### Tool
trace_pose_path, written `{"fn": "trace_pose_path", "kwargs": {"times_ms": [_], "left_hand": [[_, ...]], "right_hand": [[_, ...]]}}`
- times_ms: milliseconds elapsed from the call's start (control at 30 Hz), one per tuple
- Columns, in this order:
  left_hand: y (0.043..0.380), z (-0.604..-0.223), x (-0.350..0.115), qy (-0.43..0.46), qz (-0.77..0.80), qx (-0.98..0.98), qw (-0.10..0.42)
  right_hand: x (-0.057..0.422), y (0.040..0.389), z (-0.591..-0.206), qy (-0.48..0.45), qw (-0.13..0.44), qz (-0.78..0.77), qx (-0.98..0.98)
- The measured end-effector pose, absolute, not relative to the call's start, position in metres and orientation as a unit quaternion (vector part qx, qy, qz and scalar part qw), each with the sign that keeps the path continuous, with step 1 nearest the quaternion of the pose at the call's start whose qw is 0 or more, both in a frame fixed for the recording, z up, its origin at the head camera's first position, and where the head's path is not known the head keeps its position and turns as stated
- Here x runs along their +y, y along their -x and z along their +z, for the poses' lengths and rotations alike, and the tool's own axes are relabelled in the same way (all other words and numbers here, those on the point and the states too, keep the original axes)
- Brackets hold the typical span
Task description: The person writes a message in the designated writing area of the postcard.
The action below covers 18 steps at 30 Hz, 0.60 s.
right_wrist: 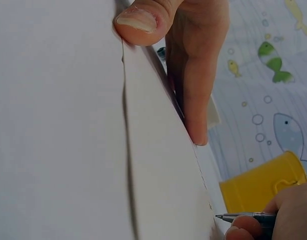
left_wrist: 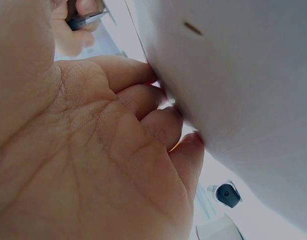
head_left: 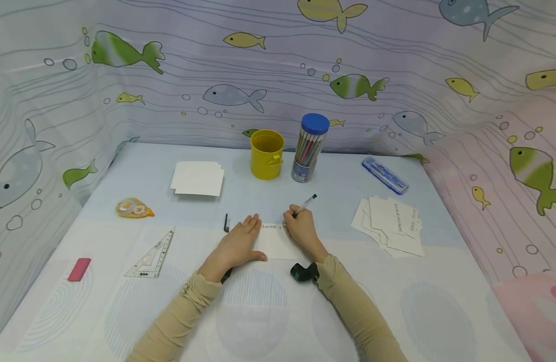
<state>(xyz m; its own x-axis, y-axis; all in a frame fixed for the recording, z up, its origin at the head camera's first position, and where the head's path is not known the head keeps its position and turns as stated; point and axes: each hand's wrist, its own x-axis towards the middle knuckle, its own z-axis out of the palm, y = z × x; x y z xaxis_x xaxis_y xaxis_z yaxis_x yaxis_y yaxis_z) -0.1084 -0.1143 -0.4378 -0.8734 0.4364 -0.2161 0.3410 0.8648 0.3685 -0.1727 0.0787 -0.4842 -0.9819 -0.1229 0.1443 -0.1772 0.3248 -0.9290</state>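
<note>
A white card [head_left: 280,245] with a short line of handwriting along its top lies in front of the person. The left hand [head_left: 237,245] rests flat across the card's left edge, fingers extended and thumb on its lower left. In the right hand [head_left: 303,230] a pen [head_left: 310,199] is pinched, its tip at the end of the writing. The right wrist view shows the pen tip [right_wrist: 218,216] at the card's [right_wrist: 158,165] far edge. Just beyond the left fingertips lies a black pen cap [head_left: 226,222].
Behind stand a yellow bucket [head_left: 266,156] and a blue-lidded pencil jar [head_left: 308,151]. Blank cards [head_left: 197,178] lie back left; written cards [head_left: 391,226] and a blue case [head_left: 385,175] lie right. At left are correction tape [head_left: 134,208], a set square [head_left: 152,256] and a pink eraser [head_left: 79,269].
</note>
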Motion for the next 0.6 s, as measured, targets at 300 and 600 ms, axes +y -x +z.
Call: {"fn": "trace_pose_path", "kwargs": {"times_ms": [300,600], "left_hand": [[0.1091,-0.4369,-0.1145,-0.201,0.162,0.954,0.151],[0.1098,-0.4383,-0.1137,-0.202,0.164,0.954,0.152]], "right_hand": [[0.0778,0.1735,-0.4844,-0.091,0.015,0.581,-0.809],[0.0783,0.1734,-0.4851,-0.093,0.019,0.586,-0.805]]}}
